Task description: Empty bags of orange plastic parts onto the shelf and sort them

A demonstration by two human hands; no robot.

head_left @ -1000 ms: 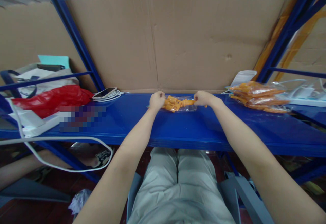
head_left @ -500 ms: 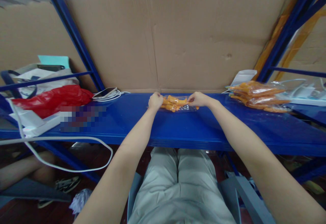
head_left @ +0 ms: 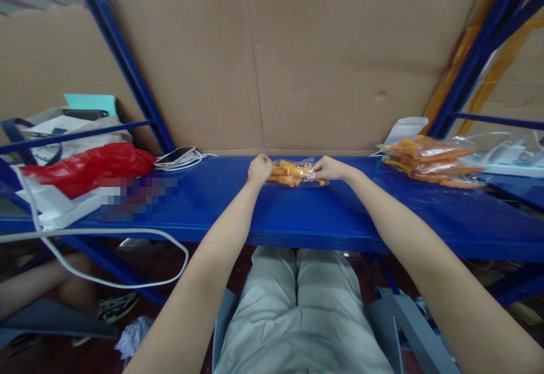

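A clear plastic bag with several orange pieces (head_left: 291, 172) in it lies on the blue shelf top in front of me; what the pieces are is too small to tell. My left hand (head_left: 259, 169) is closed on the bag's left end, its fingertips curled over the plastic. At the right end my right hand (head_left: 328, 168) pinches the bag between thumb and fingers, close to the orange ends.
Stacked clear bags of orange pieces (head_left: 429, 161) lie to the right, by a white power strip (head_left: 516, 161). On the left are a red plastic bag (head_left: 93, 164), a phone on a coiled cable (head_left: 181, 157) and a looping white cable (head_left: 127, 285). Cardboard (head_left: 306, 68) stands behind.
My right hand has shifted slightly at the bag's right end, and the orange pieces there lie a little farther left. My left hand keeps its place. A foot at lower left moved.
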